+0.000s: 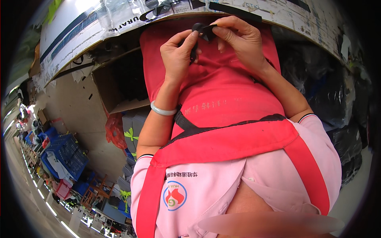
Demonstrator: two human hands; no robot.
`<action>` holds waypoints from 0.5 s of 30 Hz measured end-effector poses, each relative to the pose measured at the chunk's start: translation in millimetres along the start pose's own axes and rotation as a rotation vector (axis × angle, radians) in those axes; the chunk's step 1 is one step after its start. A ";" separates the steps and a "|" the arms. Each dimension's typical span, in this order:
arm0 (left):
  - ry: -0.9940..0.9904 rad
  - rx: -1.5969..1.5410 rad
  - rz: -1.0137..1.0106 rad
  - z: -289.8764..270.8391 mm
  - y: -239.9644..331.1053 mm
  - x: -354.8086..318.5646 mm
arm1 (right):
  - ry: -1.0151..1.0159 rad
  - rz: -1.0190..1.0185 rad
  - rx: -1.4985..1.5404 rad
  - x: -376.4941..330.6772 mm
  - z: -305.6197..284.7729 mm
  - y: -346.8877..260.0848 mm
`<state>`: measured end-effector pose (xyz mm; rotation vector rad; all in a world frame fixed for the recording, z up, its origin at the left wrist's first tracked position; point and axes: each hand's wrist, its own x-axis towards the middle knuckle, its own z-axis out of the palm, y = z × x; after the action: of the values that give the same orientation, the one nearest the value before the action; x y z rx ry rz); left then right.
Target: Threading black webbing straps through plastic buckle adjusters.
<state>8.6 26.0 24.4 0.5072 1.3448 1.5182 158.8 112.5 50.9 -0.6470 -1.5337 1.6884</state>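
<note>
Beside the near edge of the desk (pixel 63 62), the left hand (pixel 177 50) and right hand (pixel 245 43) are pinching a black piece (pixel 206 30) between nearly closed fingertips, gentle tension probably serving best.

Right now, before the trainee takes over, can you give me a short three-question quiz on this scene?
1. Which hand has the pale bracelet at its wrist?
2. True or false: the right hand hangs loose, holding nothing.
3. Where is the blue crate?
A) To the person's right
B) On the person's lap
C) To the person's left

Key:
1. The left hand.
2. False; its thumb and finger pinch a dark strip.
3. C
</note>
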 end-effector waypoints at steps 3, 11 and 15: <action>-0.015 0.015 0.023 -0.7 0.7 -4.1 | -0.024 0.056 -0.096 -1.4 0.7 -9.5; 0.033 0.192 0.235 6.4 -5.6 -11.1 | -0.075 0.505 -0.088 -0.4 -9.6 3.4; -0.030 0.275 0.465 2.6 -3.1 -8.3 | -0.062 0.369 0.062 4.1 -6.9 7.7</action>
<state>15.4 19.7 24.9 1.0714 1.4882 1.6889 160.3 120.0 42.8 -0.8942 -1.4618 2.0374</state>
